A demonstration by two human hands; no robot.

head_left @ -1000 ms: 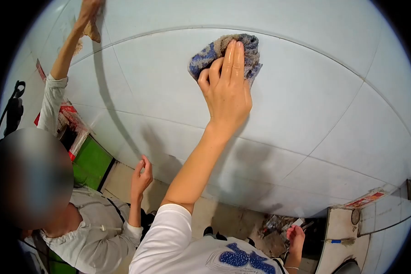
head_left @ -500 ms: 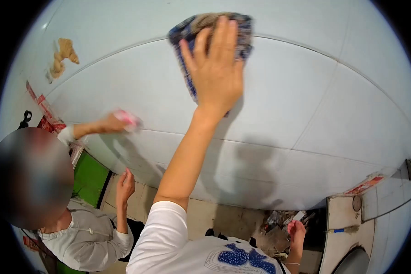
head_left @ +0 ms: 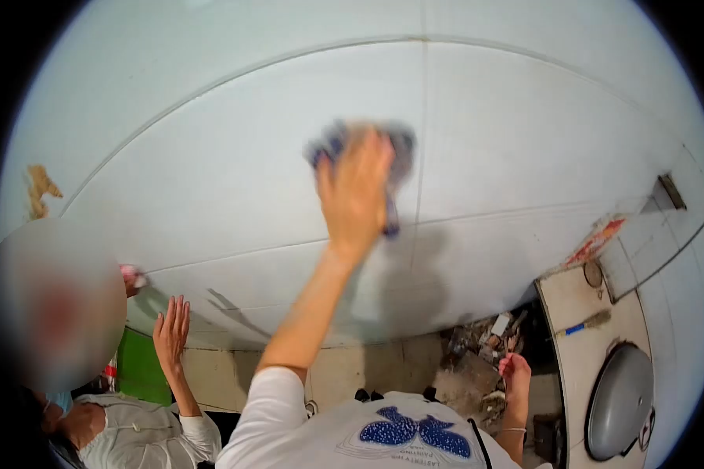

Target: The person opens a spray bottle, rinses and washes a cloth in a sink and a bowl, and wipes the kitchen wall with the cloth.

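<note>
My left hand presses a blue and grey-brown cloth flat against the white tiled wall. Both hand and cloth are blurred by motion, and the cloth shows around the fingers with a corner hanging below. My right hand is low at the right, away from the wall, with loosely bent fingers and nothing visible in it. Behind it lies a heap of debris on the floor.
A co-worker stands at the left, one hand raised with fingers spread, the other by a pink object. At the right, a counter holds a blue-handled brush and a large grey lid. A green panel stands low left.
The view has shifted to the right. My left hand and the cloth have moved down the wall. The co-worker's hand with the pink object is now mostly hidden behind their head.
</note>
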